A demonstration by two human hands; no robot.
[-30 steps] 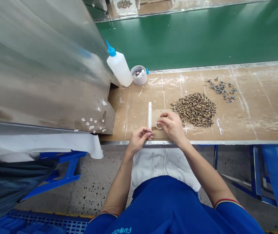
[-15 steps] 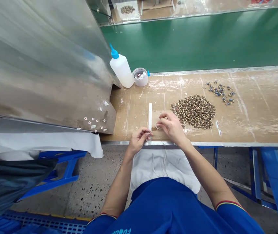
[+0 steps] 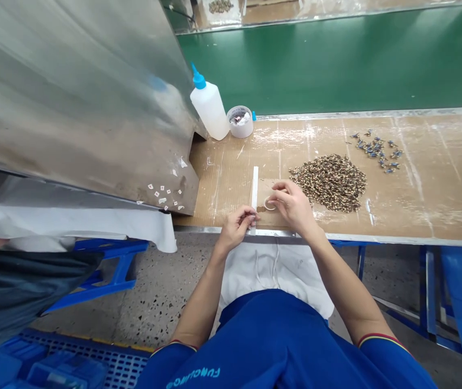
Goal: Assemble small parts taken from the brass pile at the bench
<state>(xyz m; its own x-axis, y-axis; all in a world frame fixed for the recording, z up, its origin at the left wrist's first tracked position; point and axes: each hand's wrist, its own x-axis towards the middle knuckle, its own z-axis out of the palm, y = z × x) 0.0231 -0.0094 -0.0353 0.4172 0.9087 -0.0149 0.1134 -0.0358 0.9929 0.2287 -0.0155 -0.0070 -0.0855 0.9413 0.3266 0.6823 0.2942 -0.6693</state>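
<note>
My left hand (image 3: 239, 224) is at the table's front edge, its thumb and fingers pinched together by the lower end of a white strip (image 3: 255, 186). Whatever small thing it grips is too tiny to name. My right hand (image 3: 293, 208) hovers to the right of the strip with bent, closed fingers. Its fingertips are over a small white ring-shaped thing (image 3: 268, 206), and I cannot tell whether they hold it. Just beyond the right hand lies a heap of small brass-and-dark metal pieces (image 3: 330, 182).
Several blue-and-gold small pieces (image 3: 379, 151) are scattered farther right. At the back left stand a white squeeze bottle (image 3: 210, 111) with a blue nozzle and a round tub (image 3: 241, 125). A metal housing (image 3: 93, 108) rises on the left. A green belt (image 3: 336, 59) runs behind.
The whole view has shifted slightly, so things sit a little higher and more to the right. Both hands keep nearly the same place by the strip and the ring.
</note>
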